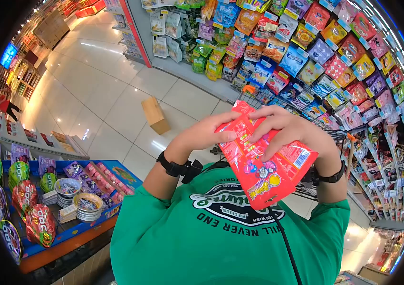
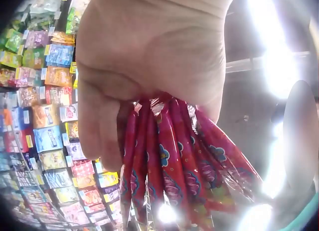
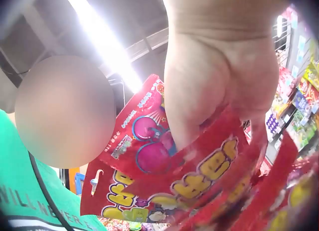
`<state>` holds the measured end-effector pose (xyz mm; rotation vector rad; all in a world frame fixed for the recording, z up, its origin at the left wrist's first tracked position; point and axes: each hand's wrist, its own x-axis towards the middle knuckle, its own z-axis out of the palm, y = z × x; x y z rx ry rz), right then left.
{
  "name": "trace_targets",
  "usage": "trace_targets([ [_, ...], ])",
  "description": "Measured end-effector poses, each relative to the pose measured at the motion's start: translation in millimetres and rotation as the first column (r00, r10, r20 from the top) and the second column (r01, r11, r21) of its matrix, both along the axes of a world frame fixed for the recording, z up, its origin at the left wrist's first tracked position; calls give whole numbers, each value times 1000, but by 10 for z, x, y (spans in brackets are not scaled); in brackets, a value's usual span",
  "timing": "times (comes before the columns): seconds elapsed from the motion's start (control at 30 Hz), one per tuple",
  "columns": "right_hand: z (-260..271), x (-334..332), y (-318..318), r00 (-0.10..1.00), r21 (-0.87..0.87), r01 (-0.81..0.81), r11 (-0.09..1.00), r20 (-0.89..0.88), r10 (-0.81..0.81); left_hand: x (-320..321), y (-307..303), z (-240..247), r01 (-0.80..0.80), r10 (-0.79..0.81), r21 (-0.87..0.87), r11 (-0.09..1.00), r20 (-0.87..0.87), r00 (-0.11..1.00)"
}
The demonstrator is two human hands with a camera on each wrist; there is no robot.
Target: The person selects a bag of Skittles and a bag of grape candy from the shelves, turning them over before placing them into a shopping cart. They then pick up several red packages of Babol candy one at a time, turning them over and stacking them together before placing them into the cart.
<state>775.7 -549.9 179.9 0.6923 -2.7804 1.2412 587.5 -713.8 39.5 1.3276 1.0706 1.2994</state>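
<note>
Several red candy bags (image 1: 273, 171) are held as a stack in front of the chest, tilted, with a barcode and cartoon print facing up. My left hand (image 1: 206, 130) grips the stack's upper left edge, thumb across the top bag. The fingers of my right hand (image 1: 290, 130) spread over its upper right part and grip it. In the left wrist view, the bags' edges (image 2: 169, 161) fan out below the palm. The right wrist view shows yellow lettering and pink fruit print on the bags (image 3: 149, 151), with the right thumb partly hidden among them.
A shopping cart (image 1: 254, 97) stands just beyond the hands, before a wall of hanging candy bags (image 1: 297, 59). On the floor sits a cardboard box (image 1: 155, 116). To the left is a blue display table (image 1: 78, 221) with bowls and bagged sweets. More racks (image 1: 387, 166) line the right.
</note>
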Motion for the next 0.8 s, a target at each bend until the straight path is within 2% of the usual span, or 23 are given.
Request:
trace_targets([
  [0.03,-1,-11,-2,1000,-5,11,1000,6,-10,23,12,1,25,-25,12,1000,83,996],
  [0.07,8,-15,12,999,45,15,999,-39,-13,36,13,-8,23,-24,14,1000,85,996],
  [0.1,1,-5,29,999,48,13,999,-39,-11,50,10,-20,-18,20,-15,1000,171,985],
  [0.13,-28,23,48,993,87,88,992,-92,-80,59,11,-29,-56,67,-50,997,254,965],
  [0.17,-48,54,73,978,121,164,979,-146,-146,71,22,-28,-58,69,-49,997,256,964],
  [0.23,-73,149,179,974,144,197,970,-144,-176,98,42,-19,-100,100,-15,995,306,947],
  [0.33,-63,327,211,889,25,360,933,-314,-335,84,56,-44,-191,187,-13,981,280,941],
  [0.37,-80,408,228,889,25,360,933,-314,-334,73,57,-69,-192,187,-12,981,280,942],
  [0.43,-138,642,329,667,-296,499,814,-469,-579,52,64,-124,-463,436,82,882,229,870],
  [0.47,-143,816,384,680,-431,444,786,-410,-608,54,68,-93,-460,433,84,884,229,872],
  [0.5,-153,955,403,697,-557,383,737,-349,-626,59,67,-35,-547,518,132,826,202,831],
  [0.53,-206,1005,376,744,-595,332,732,-311,-591,65,61,25,-626,600,183,758,180,779],
  [0.57,-226,1031,293,744,-593,331,734,-315,-590,82,59,80,-626,600,187,757,180,780],
  [0.63,-268,980,70,826,-383,460,801,-147,-545,138,75,186,-707,667,253,660,234,707],
  [0.73,-384,812,-122,778,-325,528,785,-186,-600,202,102,273,-713,690,349,608,212,692],
  [0.8,-466,833,-131,758,-376,562,737,-122,-640,239,108,306,-711,701,365,601,188,688],
])
